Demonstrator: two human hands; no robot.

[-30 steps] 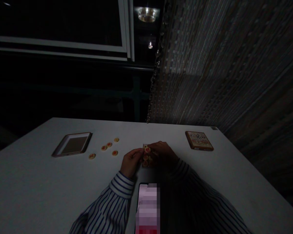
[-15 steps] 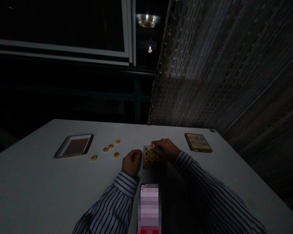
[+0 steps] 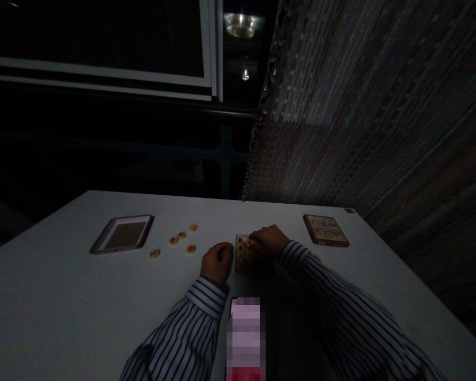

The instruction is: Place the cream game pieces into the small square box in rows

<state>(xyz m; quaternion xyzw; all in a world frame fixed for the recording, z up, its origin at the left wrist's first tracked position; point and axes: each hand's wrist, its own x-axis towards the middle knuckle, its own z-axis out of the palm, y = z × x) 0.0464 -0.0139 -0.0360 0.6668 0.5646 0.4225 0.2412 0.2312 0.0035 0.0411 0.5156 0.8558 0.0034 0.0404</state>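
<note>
A small tray of round pieces (image 3: 241, 259) with red and dark characters lies between my hands, its right part in shadow and partly covered. My left hand (image 3: 217, 262) rests curled just left of the tray, its fingers closed; whether anything is inside cannot be made out. Over the tray's upper right, my right hand (image 3: 268, 241) has its fingertips pinched on a round piece (image 3: 253, 241) with a red mark, low against the other pieces. Several loose round pieces (image 3: 191, 248) lie on the white table to the left of my left hand.
An open, shallow box lid (image 3: 126, 236) lies at the left of the white table (image 3: 83, 301). A closed decorated box (image 3: 326, 230) is at the right. A phone (image 3: 244, 338) lies near the front. Behind the table hangs a string curtain (image 3: 321, 106).
My right hand has lowered the red-marked piece into the tray's top row. My left hand remains curled beside the tray. The whole view has shifted slightly.
</note>
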